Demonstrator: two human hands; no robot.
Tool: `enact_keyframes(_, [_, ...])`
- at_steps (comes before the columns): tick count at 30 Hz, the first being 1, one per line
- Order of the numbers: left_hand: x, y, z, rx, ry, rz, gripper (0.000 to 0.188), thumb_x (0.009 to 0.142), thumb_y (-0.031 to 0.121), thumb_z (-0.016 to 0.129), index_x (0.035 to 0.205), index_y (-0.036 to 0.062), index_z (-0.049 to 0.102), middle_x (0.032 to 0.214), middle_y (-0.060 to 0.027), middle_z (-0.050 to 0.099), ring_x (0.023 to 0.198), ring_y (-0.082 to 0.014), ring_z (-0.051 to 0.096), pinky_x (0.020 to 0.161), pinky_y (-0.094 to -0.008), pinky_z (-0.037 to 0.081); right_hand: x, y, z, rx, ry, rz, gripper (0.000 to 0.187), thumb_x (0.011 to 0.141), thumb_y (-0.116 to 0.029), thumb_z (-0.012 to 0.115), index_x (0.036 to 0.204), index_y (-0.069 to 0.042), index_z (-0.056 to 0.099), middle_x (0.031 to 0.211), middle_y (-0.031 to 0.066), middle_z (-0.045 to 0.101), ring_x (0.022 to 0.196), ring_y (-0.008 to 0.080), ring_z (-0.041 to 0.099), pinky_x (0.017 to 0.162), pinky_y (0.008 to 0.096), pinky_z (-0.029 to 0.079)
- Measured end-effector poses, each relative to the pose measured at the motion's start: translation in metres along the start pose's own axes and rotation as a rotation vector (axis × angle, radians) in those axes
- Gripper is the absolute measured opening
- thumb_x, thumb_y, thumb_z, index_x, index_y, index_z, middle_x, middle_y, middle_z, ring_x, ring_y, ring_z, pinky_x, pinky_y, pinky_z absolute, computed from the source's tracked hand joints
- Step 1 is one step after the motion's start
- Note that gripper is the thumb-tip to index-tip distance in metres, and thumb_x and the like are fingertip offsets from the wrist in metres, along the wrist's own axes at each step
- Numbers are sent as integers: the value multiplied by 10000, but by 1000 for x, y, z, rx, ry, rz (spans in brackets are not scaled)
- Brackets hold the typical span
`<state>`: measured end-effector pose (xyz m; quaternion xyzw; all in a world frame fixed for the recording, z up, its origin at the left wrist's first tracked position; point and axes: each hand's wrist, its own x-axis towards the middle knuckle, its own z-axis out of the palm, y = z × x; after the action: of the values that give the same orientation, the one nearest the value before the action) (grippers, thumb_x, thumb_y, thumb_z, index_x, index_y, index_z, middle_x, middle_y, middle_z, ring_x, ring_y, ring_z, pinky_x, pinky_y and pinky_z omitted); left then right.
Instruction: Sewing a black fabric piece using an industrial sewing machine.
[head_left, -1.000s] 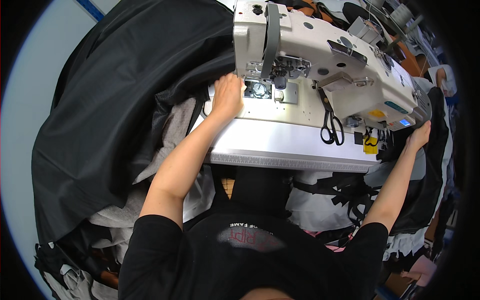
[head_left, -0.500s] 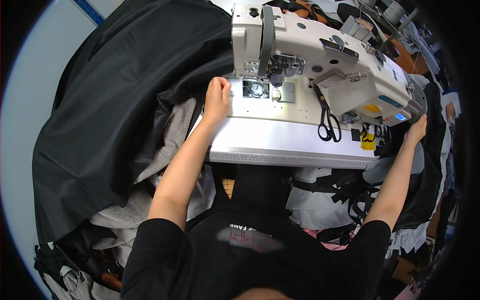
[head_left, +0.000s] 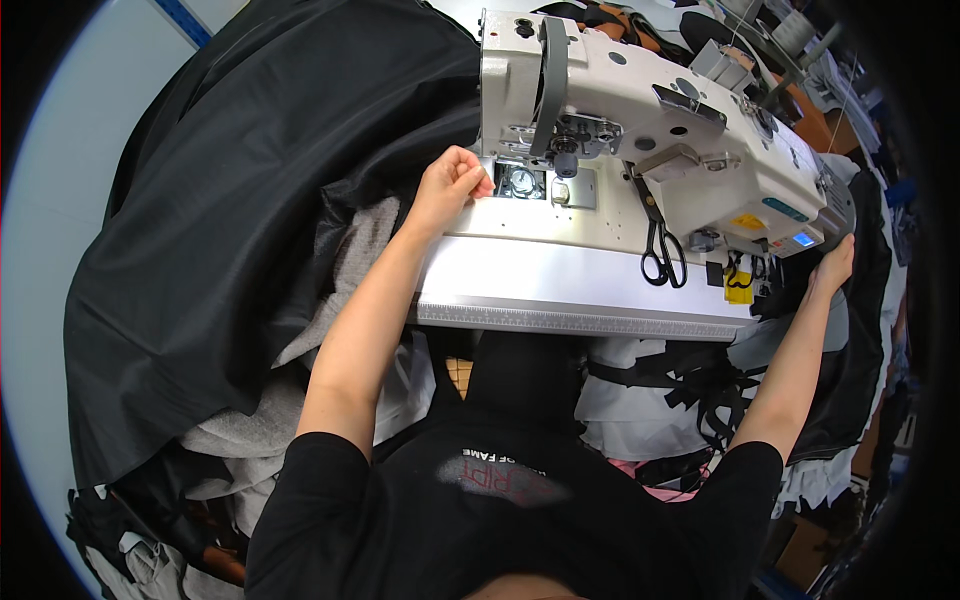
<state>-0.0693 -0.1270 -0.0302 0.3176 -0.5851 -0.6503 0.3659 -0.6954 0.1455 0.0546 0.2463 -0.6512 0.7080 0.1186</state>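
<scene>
A white industrial sewing machine (head_left: 640,90) stands in front of me. My left hand (head_left: 450,190) is at the left edge of the opening in its bed, thumb and fingers pinched together; whatever they hold is too small to make out. Inside that opening shows the round metal bobbin hook (head_left: 522,182), with a metal slide plate (head_left: 582,188) to its right. My right hand (head_left: 832,268) is closed round the rim of the grey handwheel (head_left: 838,208) at the machine's right end; some of its fingers are hidden behind the wheel.
Black-handled scissors (head_left: 662,255) hang down over the bed. A large sheet of black material (head_left: 250,180) with grey fabric (head_left: 255,425) under it drapes on the left. A ruler strip (head_left: 580,320) runs along the table's front edge. Black straps (head_left: 690,370) lie at right.
My left hand has moved right towards the bobbin opening, and its thumb now shows against the fingers. The right hand stays at the handwheel. The view has shifted slightly.
</scene>
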Motion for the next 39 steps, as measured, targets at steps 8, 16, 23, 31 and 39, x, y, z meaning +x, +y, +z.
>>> enact_keyframes(8, [3, -17, 24, 949, 220, 510, 388, 712, 251, 852, 974, 38, 662, 894, -84, 576, 919, -272, 552, 836, -393, 410, 18, 5, -16, 29, -93, 148, 479, 1061, -347, 472, 1312, 53, 554, 1243, 131, 627, 1116, 221, 597, 971, 321, 463])
enact_keyframes(16, [10, -20, 25, 990, 250, 358, 168, 753, 121, 784, 858, 64, 665, 889, -84, 626, 938, -283, 584, 851, -403, 390, -122, -57, 28, -442, 224, -236, 419, 960, -97, 541, 1346, 65, 519, 1357, 193, 575, 1171, 274, 586, 1053, 348, 422])
enact_keyframes(23, [11, -26, 29, 1015, 347, 415, 72, 784, 74, 693, 809, 58, 628, 888, -101, 629, 908, -305, 581, 811, -421, 405, -314, -153, 118, -118, -568, -606, 351, 817, 115, 478, 1106, 13, 649, 1127, 137, 644, 1097, 272, 591, 1005, 380, 434])
enact_keyframes(31, [10, -23, 22, 786, 287, 539, 119, 800, 38, 651, 778, 37, 534, 813, -83, 683, 793, -265, 613, 747, -367, 465, -383, -120, 187, -433, -888, -503, 343, 864, -65, 605, 1205, -23, 600, 1267, 161, 553, 1188, 335, 502, 994, 448, 376])
enact_keyframes(39, [12, -23, 21, 668, 262, 452, 130, 790, 27, 652, 758, 48, 528, 814, -66, 691, 802, -237, 621, 747, -351, 449, -408, -106, 207, -715, -746, -435, 417, 880, -123, 631, 1279, -25, 558, 1365, 212, 476, 1308, 375, 416, 1102, 501, 286])
